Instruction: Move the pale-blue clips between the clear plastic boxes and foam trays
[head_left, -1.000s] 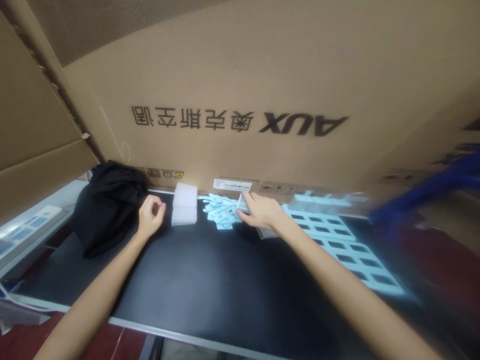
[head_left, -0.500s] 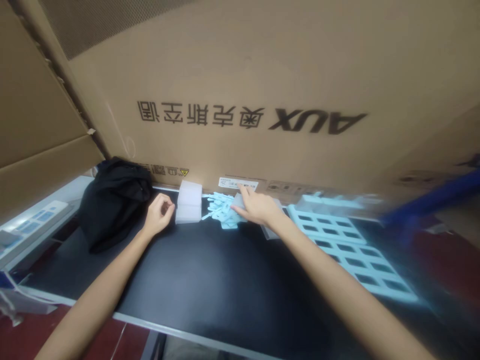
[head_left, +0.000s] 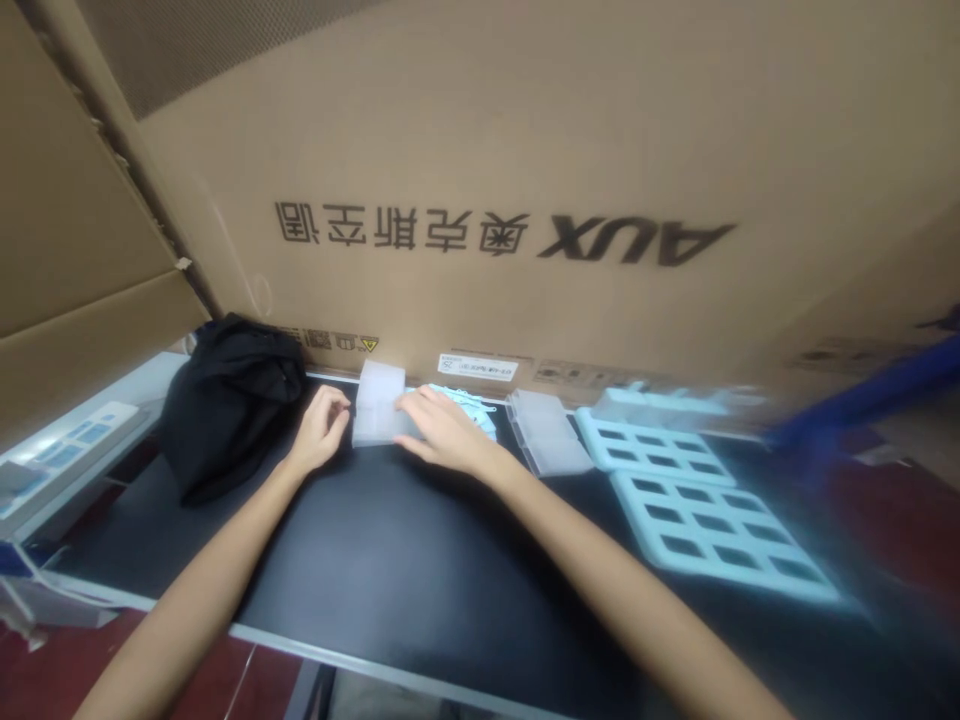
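Note:
My left hand (head_left: 321,430) is just left of a stack of translucent plastic cases (head_left: 380,385), fingers curled toward the thumb, with nothing visible in them. At the stack's right side my right hand (head_left: 442,428) grips the edge of a translucent plastic case (head_left: 390,424) between fingers and thumb. This case overlaps the stack in view, so I cannot tell whether it rests on it. Behind my right hand lies a heap of flat light-blue pieces (head_left: 471,408), partly hidden. More translucent cases (head_left: 547,430) lie further right.
Light-blue trays with rectangular openings (head_left: 697,525) lie on the right of the black table (head_left: 360,570). Black cloth (head_left: 229,410) is heaped at left. A large cardboard box (head_left: 480,130) stands along the back, with a blue bar (head_left: 862,395) at far right.
My right hand has moved left from over the light-blue pieces to the left stack, carrying a translucent case. My left hand stays beside the stack, its finger ring slightly changed.

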